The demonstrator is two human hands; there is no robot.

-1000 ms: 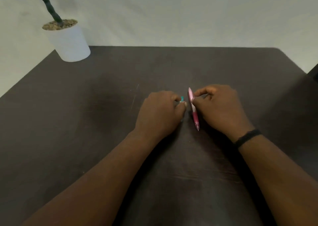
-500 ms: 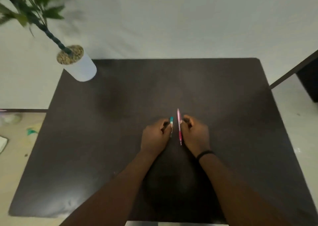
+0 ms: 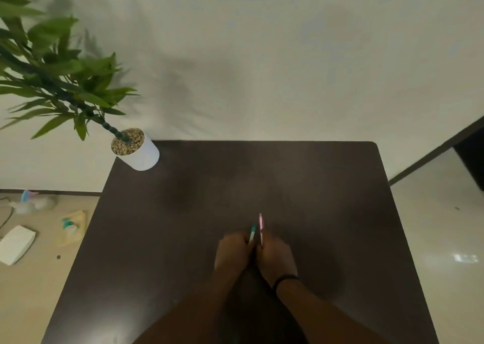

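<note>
Two pens jut forward from my gripping fingers: slim teal plastic pen (image 3: 252,232) in left hand (image 3: 231,252), pink plastic pen (image 3: 260,224) in right hand (image 3: 275,258)

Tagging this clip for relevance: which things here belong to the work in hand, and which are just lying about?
In use:
left hand, gripping the teal pen
right hand, gripping the pink pen
dark table under both hands

Lying about:
potted plant at the table's far left corner
white box on the floor to the left
</note>
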